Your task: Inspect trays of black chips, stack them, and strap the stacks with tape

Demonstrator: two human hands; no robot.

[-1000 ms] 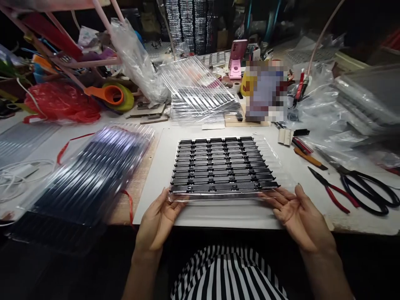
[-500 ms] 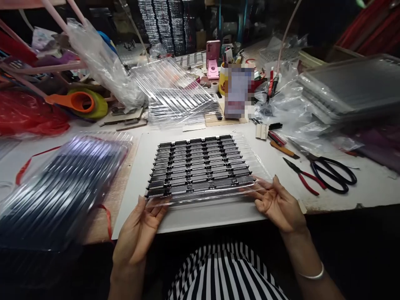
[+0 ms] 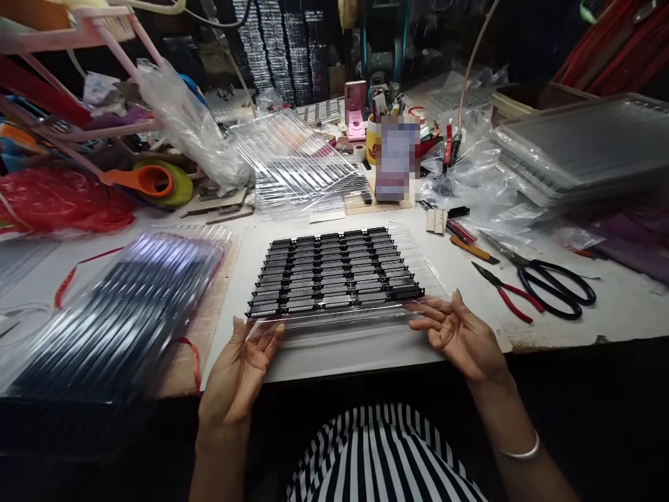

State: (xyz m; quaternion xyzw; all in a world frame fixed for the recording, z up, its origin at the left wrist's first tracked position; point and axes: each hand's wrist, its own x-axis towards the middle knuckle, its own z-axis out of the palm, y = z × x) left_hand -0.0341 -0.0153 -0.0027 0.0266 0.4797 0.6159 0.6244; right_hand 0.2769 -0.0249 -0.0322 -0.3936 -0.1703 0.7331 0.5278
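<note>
You grasp the clear tray [image 3: 334, 318] by its near corners, fingers of your left hand [image 3: 239, 366] and right hand [image 3: 463, 338] curled beneath, its black parts [image 3: 334, 268] above the white board [image 3: 360, 355], though whether the tray touches it is hard to tell.

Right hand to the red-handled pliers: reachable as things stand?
Probably yes: the red-handled pliers lie near the right hand, nothing visible between, though it would have to leave the clear tray.
</note>
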